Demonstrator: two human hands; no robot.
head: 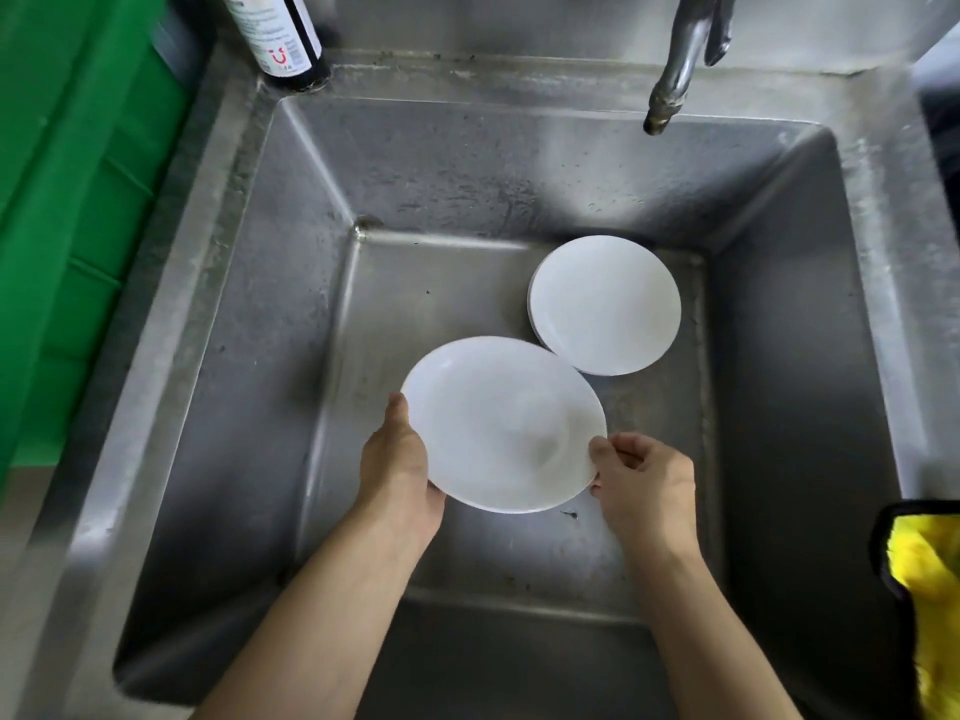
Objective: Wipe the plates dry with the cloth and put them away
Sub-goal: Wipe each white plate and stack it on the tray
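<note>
Both hands [400, 465] [644, 485] gripping plate [498, 423], sink [291, 283]

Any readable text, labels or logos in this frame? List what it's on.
Bottle label: a red "U"-like mark; the small print above it and the tiny digits below are too blurred to read.
Plates, sink, tap, cloth, green bin: no text visible.

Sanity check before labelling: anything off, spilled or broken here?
Nothing broken or spilled. Both hands, left and right, hold a plate over the sink; more plates sit stacked in the basin. Only oddity: the cloth lies unused at the sink's right edge.
</note>
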